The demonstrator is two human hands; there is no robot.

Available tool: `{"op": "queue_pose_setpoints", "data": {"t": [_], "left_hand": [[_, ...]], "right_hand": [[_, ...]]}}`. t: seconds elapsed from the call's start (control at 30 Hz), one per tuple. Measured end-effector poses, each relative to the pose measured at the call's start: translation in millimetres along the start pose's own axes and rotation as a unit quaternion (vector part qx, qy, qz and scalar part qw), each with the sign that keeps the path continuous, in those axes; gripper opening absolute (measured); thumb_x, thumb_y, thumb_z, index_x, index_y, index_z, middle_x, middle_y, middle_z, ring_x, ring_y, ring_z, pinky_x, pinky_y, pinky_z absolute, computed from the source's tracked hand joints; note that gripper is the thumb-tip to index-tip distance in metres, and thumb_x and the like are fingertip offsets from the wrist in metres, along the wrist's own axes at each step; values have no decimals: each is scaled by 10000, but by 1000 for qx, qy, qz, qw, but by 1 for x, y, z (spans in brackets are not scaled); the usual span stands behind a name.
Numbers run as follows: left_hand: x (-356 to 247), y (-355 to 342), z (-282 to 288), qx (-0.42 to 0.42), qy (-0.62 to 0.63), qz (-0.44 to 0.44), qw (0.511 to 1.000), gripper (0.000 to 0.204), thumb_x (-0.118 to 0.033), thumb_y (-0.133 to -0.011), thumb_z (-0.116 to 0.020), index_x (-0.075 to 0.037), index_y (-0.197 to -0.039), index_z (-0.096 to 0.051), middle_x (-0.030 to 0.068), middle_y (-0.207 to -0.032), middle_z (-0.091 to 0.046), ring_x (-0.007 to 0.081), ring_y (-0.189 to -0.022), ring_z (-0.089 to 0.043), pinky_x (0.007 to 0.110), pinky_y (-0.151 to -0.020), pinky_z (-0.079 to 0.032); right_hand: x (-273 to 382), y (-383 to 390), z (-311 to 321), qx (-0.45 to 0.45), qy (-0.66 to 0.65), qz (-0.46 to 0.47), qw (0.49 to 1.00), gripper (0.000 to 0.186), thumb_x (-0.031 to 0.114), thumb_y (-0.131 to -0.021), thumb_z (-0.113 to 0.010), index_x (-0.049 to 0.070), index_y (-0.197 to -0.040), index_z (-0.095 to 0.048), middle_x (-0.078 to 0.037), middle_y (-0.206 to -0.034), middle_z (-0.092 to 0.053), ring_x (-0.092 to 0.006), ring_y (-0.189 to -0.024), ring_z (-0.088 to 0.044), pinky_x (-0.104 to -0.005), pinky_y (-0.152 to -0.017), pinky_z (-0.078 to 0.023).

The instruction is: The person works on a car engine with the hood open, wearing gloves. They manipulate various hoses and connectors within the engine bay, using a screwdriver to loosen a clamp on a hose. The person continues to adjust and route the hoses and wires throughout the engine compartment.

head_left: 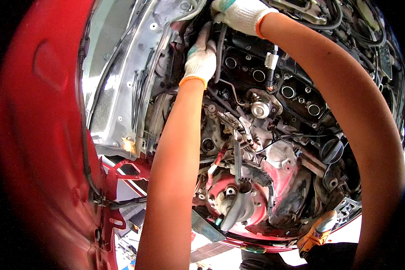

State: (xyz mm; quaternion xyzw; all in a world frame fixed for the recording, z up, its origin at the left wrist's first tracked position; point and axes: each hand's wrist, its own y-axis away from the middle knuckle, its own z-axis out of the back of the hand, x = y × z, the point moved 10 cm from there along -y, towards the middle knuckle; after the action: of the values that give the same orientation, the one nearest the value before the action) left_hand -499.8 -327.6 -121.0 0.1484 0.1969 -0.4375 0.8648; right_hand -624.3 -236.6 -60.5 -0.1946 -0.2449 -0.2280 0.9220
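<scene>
Both my hands wear white knit gloves with orange cuffs and reach into the far part of a car's engine bay. My left hand lies beside a black corrugated hose, its fingers stretched out toward a dark gap. Farther up, at the top edge, my right hand is closed near the hose's upper end. Whatever its curled fingers hold is hidden. Right of the hose is the black engine cover with several round openings. A wire connector with a white tag stands up among them.
A red body panel fills the left side, beside a grey panel. Closer in are a round silver metal part, a black cap and a grey metal tube. An orange-and-grey item shows at the lower right.
</scene>
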Motion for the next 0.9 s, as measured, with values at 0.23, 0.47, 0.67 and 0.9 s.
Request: {"op": "queue_pose_setpoints", "data": {"t": [0.23,0.47,0.67,0.9], "left_hand": [[0,-1,-7,17,2,-9,1000,534,-314,-1011,-458,-453,-1514,-343,265,-1111,-659,442,-998,-663,511,-872,-531],[18,-10,-7,-11,0,-27,1000,507,-360,-1008,-496,-418,-1502,-394,238,-1240,-641,446,-1144,-612,486,-966,-481],[-4,-1,-1,12,33,-29,999,537,-347,-990,-489,-308,-1520,-409,284,-1346,-563,441,-1250,-539,465,-1052,-432],[17,-10,-2,-12,-25,-14,1000,526,-375,-998,-491,-374,-1515,-390,256,-1346,-579,446,-1256,-543,487,-1055,-434]], "right_hand": [[20,-5,0,82,173,74,979,222,172,-901,-603,14,-972,-742,-209,-947,-728,-366,-903,-710,-420,-822,-552],[48,-13,-20,64,341,92,933,246,74,-785,-646,47,-979,-794,-186,-948,-752,-312,-877,-747,-393,-769,-586],[40,-6,-12,18,285,130,949,178,147,-801,-667,63,-897,-792,-178,-908,-747,-325,-860,-741,-399,-760,-584],[44,-12,-11,13,254,93,963,166,161,-811,-649,64,-840,-781,-173,-863,-741,-343,-813,-731,-419,-729,-576]]}}
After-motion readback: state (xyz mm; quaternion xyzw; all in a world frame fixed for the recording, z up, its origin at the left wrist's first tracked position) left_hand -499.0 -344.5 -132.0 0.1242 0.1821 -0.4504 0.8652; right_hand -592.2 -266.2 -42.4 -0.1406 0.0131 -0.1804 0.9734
